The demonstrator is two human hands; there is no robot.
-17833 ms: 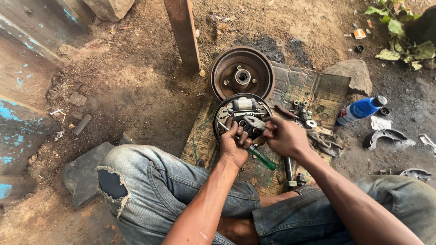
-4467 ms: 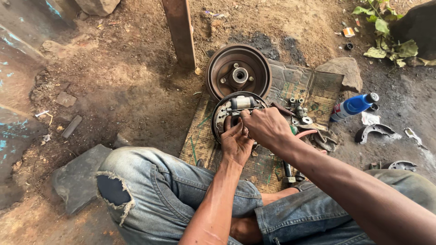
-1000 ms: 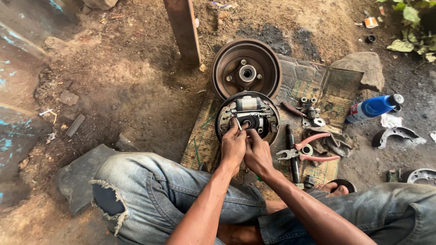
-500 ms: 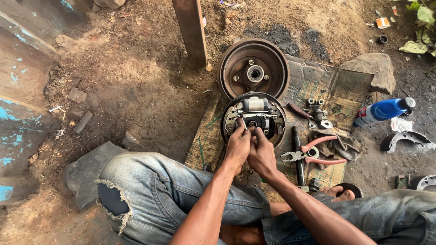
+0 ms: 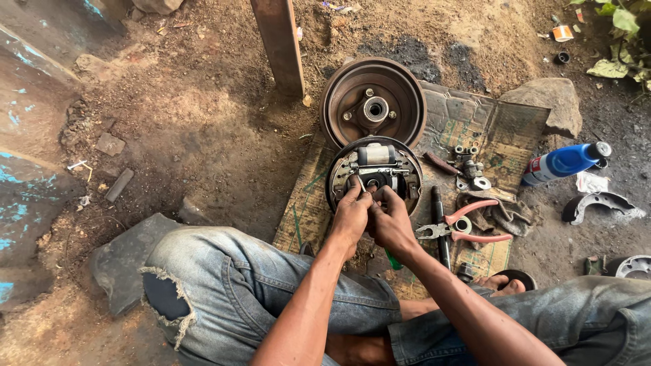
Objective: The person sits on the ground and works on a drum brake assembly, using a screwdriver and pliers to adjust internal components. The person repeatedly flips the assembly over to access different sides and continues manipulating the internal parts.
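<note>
While your left hand and right hand sit side by side, nearly touching, their fingertips pinch at small parts on the near edge of the brake plate; whether they actually clamp a spring or clip there I cannot tell, since your knuckles hide it. The plate lies flat on the cardboard, just in front of your knees. Just beyond the plate rests the drum, open side up. Right of the plate lie the pliers, a dark rod and loose fittings; farther right, a blue bottle. A tensioned spring could slip from your fingertips and fly into the dirt, as your grip looks small and greasy.
</note>
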